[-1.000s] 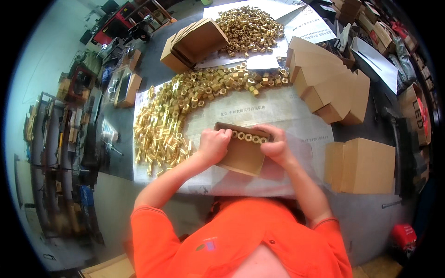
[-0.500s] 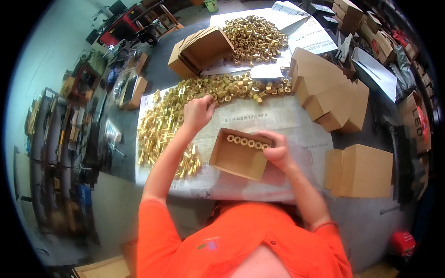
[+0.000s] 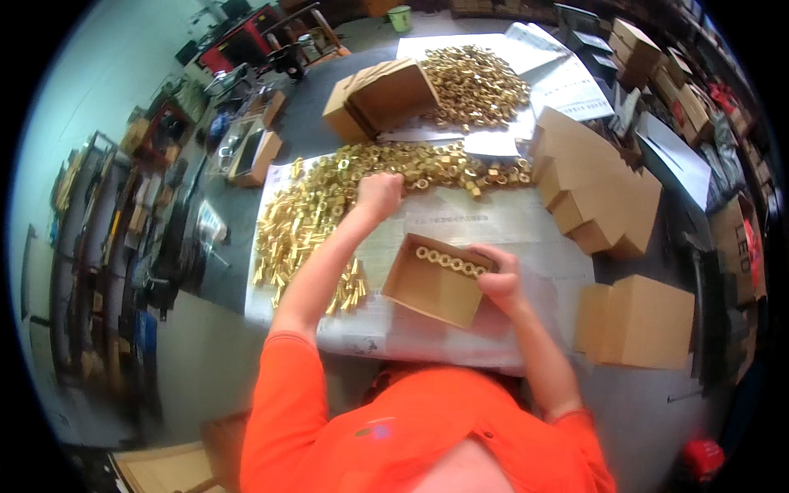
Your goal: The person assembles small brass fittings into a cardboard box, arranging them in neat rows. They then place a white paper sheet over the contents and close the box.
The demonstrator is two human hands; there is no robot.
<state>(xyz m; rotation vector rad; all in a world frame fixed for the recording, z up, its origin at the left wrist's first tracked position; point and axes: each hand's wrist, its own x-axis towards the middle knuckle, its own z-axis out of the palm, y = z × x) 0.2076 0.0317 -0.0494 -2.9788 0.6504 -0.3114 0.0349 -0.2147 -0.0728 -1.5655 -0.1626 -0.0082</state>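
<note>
My left hand is at the near edge of a spread of brass hex nuts. Its fingers are curled closed, and whatever they may hold is hidden. My right hand grips the right side of a small open cardboard box, thumb and fingers about its wall. Inside, along the far wall, runs one row of brass nuts with their holes facing up; my right thumb is close to the row's right end. Slender brass pieces with flared ends lie heaped left of the box, partly behind my left forearm.
Another brass heap lies on white paper at the back, beside a large tipped cardboard box. Nested cartons and a closed carton stand to the right. Newspaper covers the table. Shelving is at far left.
The whole view has shifted slightly. My left hand stays curled at the nuts and my right hand keeps its grip on the box; the row inside looks the same.
</note>
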